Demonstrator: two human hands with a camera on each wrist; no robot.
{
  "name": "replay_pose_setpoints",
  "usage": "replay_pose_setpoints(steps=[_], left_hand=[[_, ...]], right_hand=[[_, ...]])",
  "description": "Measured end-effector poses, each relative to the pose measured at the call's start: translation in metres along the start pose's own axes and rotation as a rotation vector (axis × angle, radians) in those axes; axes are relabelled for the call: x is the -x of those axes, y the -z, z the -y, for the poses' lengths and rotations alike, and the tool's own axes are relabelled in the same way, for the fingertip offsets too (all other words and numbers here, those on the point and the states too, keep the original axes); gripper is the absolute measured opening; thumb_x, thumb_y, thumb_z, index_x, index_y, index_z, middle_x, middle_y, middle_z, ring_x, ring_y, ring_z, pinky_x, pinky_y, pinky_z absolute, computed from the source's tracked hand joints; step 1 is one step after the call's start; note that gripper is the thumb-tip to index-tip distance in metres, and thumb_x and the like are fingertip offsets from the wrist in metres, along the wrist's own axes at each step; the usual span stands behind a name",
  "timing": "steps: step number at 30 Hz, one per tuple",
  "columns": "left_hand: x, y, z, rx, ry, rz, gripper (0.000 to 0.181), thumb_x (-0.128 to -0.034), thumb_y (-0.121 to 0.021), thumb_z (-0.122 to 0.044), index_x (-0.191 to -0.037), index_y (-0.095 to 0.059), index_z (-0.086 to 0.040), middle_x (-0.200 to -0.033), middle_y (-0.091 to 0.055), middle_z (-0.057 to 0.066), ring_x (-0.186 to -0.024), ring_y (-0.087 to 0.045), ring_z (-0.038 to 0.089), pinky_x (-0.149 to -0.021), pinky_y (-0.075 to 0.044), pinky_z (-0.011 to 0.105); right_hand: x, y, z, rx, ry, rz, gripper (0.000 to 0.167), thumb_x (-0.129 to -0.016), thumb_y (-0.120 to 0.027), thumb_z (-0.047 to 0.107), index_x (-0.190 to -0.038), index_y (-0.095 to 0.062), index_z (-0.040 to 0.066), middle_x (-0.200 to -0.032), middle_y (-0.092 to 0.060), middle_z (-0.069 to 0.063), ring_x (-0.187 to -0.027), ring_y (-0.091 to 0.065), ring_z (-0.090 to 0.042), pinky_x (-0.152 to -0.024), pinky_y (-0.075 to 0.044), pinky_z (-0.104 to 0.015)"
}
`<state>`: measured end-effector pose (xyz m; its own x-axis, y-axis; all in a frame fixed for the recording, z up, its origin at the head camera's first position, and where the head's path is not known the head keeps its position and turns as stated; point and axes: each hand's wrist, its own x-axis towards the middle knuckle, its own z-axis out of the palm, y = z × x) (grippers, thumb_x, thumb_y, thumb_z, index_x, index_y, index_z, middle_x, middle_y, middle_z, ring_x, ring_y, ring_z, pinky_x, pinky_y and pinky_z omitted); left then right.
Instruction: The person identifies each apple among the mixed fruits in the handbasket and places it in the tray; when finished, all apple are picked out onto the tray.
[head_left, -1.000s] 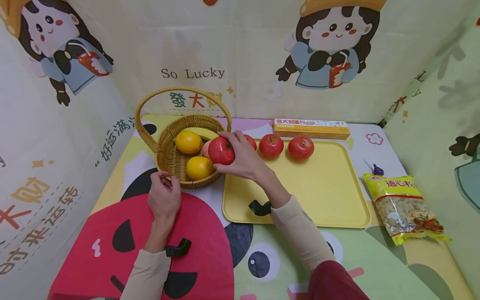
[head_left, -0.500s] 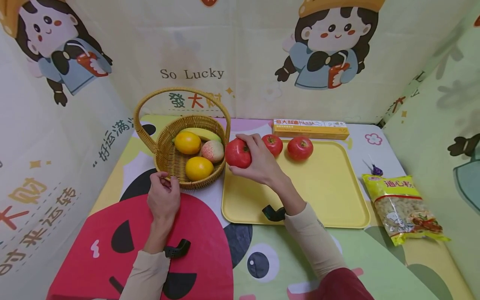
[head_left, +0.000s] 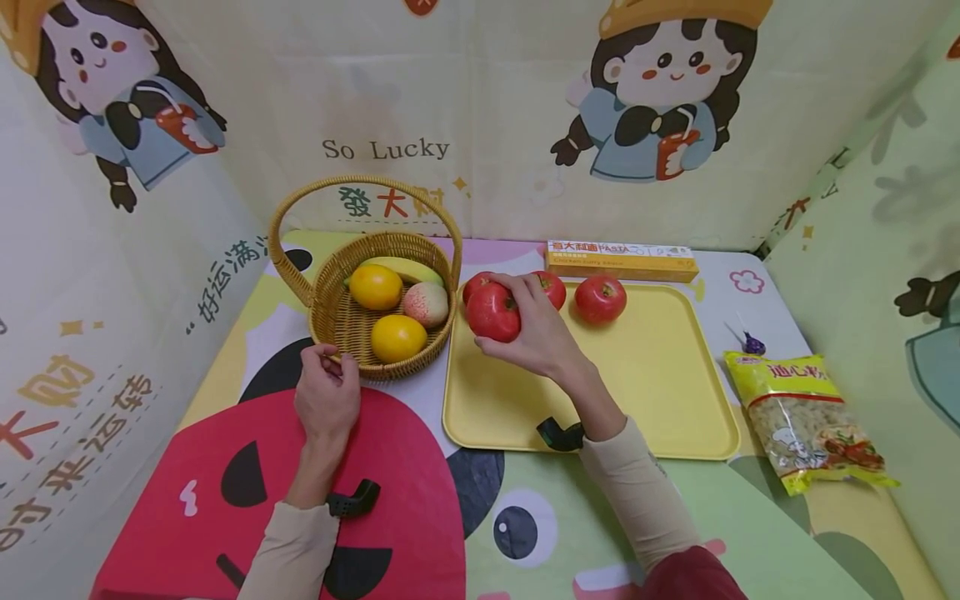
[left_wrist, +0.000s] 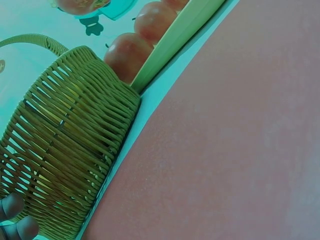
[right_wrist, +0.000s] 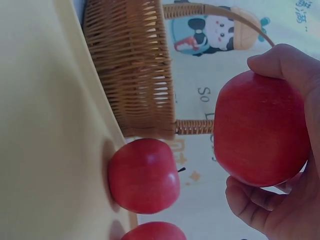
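Note:
My right hand (head_left: 536, 329) grips a red apple (head_left: 493, 312) above the left part of the yellow tray (head_left: 600, 400). The right wrist view shows this apple (right_wrist: 262, 130) between thumb and fingers. Behind it on the tray lies a partly hidden apple (head_left: 475, 285); two more apples (head_left: 600, 298) sit along the back edge. To the left stands a wicker basket (head_left: 341, 329) with two yellow-orange fruits (head_left: 398, 338), a peach (head_left: 426, 303) and a banana (head_left: 411, 267). My left hand (head_left: 327, 396) holds the basket's near rim; its fingertips (left_wrist: 25, 227) show against the weave.
A pasta box (head_left: 622, 262) lies behind the tray. At right are a yellow bag of macaroni (head_left: 813, 417) and a small purple-wrapped item (head_left: 753, 342). The basket's tall handle (head_left: 363, 178) arches over it. Printed cloth walls (head_left: 510, 108) close off the back and sides.
The right hand has carried the apple rightward, from over the basket's right rim to above the tray. The peach is now uncovered. The left hand stays at the rim.

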<state>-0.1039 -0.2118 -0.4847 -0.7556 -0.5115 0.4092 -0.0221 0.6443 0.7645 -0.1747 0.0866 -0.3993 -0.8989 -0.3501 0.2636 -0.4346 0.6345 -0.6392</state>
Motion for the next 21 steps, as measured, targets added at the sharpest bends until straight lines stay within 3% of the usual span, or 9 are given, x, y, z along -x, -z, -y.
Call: replay_pose_setpoints(steps=[21], left_hand=[[0.0,0.0,0.0,0.002,-0.006,-0.001,0.028,-0.0963,-0.053,-0.029,-0.111,-0.059,-0.006,-0.081,-0.059,0.008,-0.068,-0.05,0.012,-0.063,-0.035,0.024]], right_hand=[[-0.003,0.033,-0.023,-0.029,-0.061,-0.155,0.09,-0.072,-0.083,0.04,-0.149,-0.04,0.022,-0.142,-0.049,-0.005,-0.13,-0.048,-0.023,-0.091,-0.056,-0.051]])
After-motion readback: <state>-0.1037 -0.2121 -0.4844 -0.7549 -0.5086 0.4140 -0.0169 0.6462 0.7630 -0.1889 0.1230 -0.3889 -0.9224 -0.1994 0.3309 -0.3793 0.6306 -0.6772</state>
